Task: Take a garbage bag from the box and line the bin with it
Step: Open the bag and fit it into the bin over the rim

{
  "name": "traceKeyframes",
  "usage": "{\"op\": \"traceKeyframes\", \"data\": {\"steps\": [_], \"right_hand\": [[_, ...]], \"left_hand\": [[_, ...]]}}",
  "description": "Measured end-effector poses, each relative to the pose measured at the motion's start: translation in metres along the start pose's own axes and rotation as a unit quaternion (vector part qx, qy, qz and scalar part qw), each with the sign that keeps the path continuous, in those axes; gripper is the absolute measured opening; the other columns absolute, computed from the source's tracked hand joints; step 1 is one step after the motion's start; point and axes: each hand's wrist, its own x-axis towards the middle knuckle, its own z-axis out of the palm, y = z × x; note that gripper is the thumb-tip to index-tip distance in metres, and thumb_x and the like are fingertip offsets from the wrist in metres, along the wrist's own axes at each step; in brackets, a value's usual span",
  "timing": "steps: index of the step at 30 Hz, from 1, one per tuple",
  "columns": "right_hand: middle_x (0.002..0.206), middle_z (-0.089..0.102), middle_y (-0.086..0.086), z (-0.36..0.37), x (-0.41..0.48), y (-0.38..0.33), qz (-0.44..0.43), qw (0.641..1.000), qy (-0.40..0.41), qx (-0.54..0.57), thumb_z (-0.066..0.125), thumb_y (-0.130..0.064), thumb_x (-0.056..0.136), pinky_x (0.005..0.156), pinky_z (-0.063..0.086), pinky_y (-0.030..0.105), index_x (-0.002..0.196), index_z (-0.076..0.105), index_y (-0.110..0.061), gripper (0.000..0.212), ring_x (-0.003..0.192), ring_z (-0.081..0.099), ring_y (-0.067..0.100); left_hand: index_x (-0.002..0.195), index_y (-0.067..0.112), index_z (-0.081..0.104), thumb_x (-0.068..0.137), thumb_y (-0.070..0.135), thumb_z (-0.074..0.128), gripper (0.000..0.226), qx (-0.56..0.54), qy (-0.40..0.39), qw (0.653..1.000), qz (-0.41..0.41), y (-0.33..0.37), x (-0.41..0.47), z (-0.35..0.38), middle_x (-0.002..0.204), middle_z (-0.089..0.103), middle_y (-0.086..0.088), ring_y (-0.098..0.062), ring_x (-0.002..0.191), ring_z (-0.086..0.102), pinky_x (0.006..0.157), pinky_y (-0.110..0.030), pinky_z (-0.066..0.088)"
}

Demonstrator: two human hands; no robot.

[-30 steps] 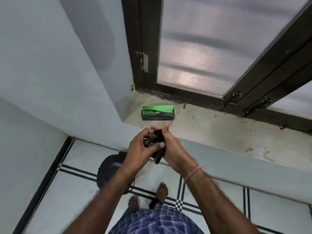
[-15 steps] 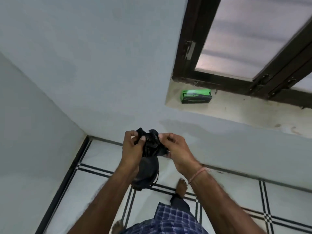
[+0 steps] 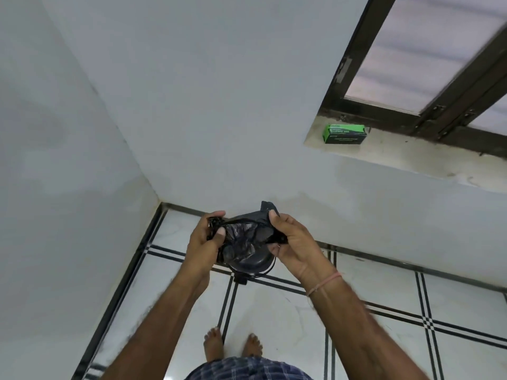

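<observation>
Bag: one black bag (image 3: 242, 238), crumpled, pulled between both hands in the air.
Hands: the left hand (image 3: 204, 244) pinches one end; the right hand (image 3: 296, 242) grips the other, with a corner poking up past the thumb.
Bin: one, dark and round (image 3: 255, 264), on the floor (image 3: 277, 311) just under the bag, near the corner; open tiles to its right.
Box: one, green (image 3: 344, 133), at the left end of the sill (image 3: 397, 157), well apart.
Room: white tiles with black lines, pale walls, two bare feet.

The left hand (image 3: 204, 242) and right hand (image 3: 295, 242) are bare, as are the hairy forearms (image 3: 170, 305); a thin pink thread bracelet (image 3: 325, 282) rings the right wrist. A blue-and-white checked cloth garment (image 3: 247, 370) covers the waist, above two bare feet (image 3: 214, 344).
</observation>
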Motion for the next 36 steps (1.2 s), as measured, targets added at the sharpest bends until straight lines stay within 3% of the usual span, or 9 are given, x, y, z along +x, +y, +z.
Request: {"op": "traceKeyframes", "data": {"steps": [4,7,11,14,19,23,26,31,36], "right_hand": [[0.093,0.075,0.011,-0.003,-0.012,0.009,-0.019,0.999,-0.003,-0.026,0.083,-0.023,0.078,0.062,0.059,0.030,0.083,0.068,-0.015,0.018,0.076,0.072,0.019],[0.085,0.076,0.006,-0.009,-0.023,0.015,-0.037,0.996,-0.005,-0.078,0.087,-0.031,0.074,0.074,0.053,0.035,0.080,0.066,-0.018,0.025,0.074,0.071,0.019],[0.081,0.075,0.007,-0.013,-0.038,0.015,-0.041,0.996,-0.016,-0.072,0.080,-0.023,0.089,0.062,0.060,0.030,0.080,0.065,-0.014,0.020,0.068,0.072,0.017],[0.079,0.076,0.008,-0.021,-0.043,0.011,-0.059,0.997,-0.006,-0.048,0.076,-0.020,0.093,0.057,0.060,0.029,0.081,0.065,-0.011,0.019,0.065,0.073,0.017],[0.082,0.076,0.009,-0.036,-0.044,0.012,-0.095,0.995,0.004,-0.015,0.071,-0.011,0.095,0.057,0.059,0.028,0.095,0.070,-0.005,0.006,0.066,0.073,0.016],[0.079,0.077,0.006,-0.039,-0.040,0.016,-0.149,0.983,-0.002,-0.106,0.071,-0.011,0.097,0.061,0.057,0.023,0.093,0.075,-0.005,0.009,0.068,0.071,0.014],[0.085,0.078,0.010,-0.038,-0.038,0.015,-0.182,0.970,-0.029,-0.159,0.071,-0.012,0.097,0.070,0.058,0.024,0.098,0.076,0.000,0.013,0.077,0.074,0.015],[0.113,0.079,0.019,-0.033,-0.034,0.031,-0.107,0.985,-0.058,-0.125,0.077,-0.021,0.093,0.092,0.061,0.041,0.118,0.073,0.002,0.034,0.106,0.076,0.034],[0.113,0.077,0.027,-0.032,-0.030,0.041,-0.133,0.985,-0.013,-0.106,0.073,-0.020,0.095,0.085,0.063,0.038,0.115,0.072,0.009,0.035,0.100,0.077,0.034]], "left_hand": [[0.135,0.032,0.057,0.098,0.036,0.070,0.040,0.029,-0.075,0.996,-0.040,0.002,-0.023,-0.005,0.138,0.060,-0.004,-0.019,0.121,0.064,0.071,-0.018,0.059],[0.137,0.040,0.054,0.085,0.057,0.070,0.057,0.107,-0.123,0.987,0.009,0.004,-0.034,0.003,0.144,0.053,0.003,-0.013,0.130,0.058,0.078,-0.010,0.056],[0.112,0.013,0.070,0.095,0.033,0.074,0.026,0.163,-0.166,0.970,0.067,0.008,-0.037,0.025,0.106,0.076,-0.010,-0.014,0.098,0.073,0.079,-0.023,0.056],[0.098,-0.004,0.068,0.100,0.022,0.067,0.026,0.115,-0.129,0.981,0.083,0.003,-0.041,0.030,0.089,0.074,-0.024,-0.022,0.075,0.068,0.068,-0.028,0.055],[0.098,-0.001,0.067,0.104,0.017,0.059,0.020,0.042,-0.065,0.995,0.055,-0.002,-0.051,0.028,0.084,0.075,-0.009,-0.017,0.074,0.070,0.062,-0.026,0.057],[0.109,0.007,0.071,0.104,0.026,0.059,0.023,0.026,-0.087,0.996,0.018,-0.002,-0.056,0.029,0.099,0.080,-0.010,-0.018,0.086,0.075,0.064,-0.024,0.057],[0.100,0.007,0.074,0.100,0.028,0.065,0.022,0.042,-0.089,0.995,0.024,0.000,-0.060,0.032,0.090,0.078,-0.011,-0.019,0.078,0.073,0.065,-0.025,0.056],[0.098,-0.007,0.066,0.102,0.025,0.064,0.031,-0.022,-0.003,0.999,0.048,-0.005,-0.056,0.033,0.088,0.073,-0.020,-0.025,0.077,0.070,0.067,-0.031,0.061],[0.095,0.002,0.067,0.104,0.018,0.060,0.020,-0.022,0.015,0.999,0.045,-0.008,-0.048,0.025,0.080,0.077,-0.006,-0.013,0.071,0.073,0.064,-0.026,0.059]]}}
